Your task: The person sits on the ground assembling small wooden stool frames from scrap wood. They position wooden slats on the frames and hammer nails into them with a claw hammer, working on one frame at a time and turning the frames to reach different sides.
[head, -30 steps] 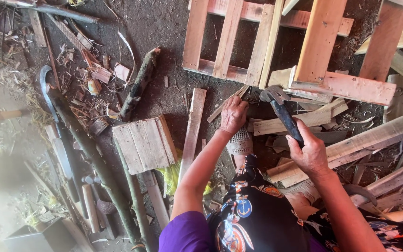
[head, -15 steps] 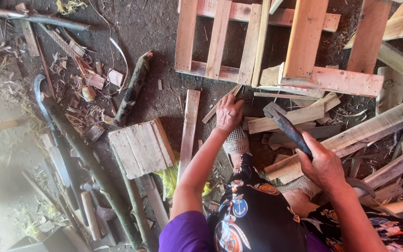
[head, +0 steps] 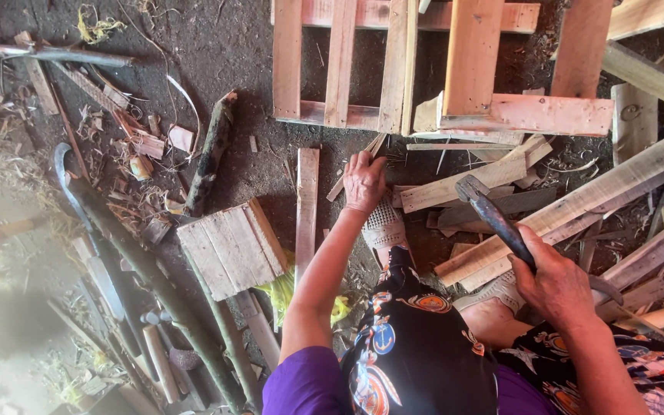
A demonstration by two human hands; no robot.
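Wooden pallet (head: 340, 69) slats are filling the top of the view, lying on dark earth floor (head: 194, 54), with a heap of loose boards (head: 578, 204) spreading to the right below it. Left of the person's arm, a small square panel of nailed planks (head: 232, 247) is lying flat, and a narrow slat (head: 307, 207) is resting just beside it, pointing up toward the pallet. A long dark branch (head: 140, 265) is running diagonally across the lower left among scraps and shavings. The person's right hand (head: 559, 286) is closing tight around the handle of a hammer (head: 493, 215), whose head is hovering over the pale boards near the middle. The left hand (head: 364, 180) is reaching forward with fingers spread and slightly curled, pressing down on thin wood slivers (head: 366, 157) at the pallet's lower edge; whether it is gripping one cannot be told.
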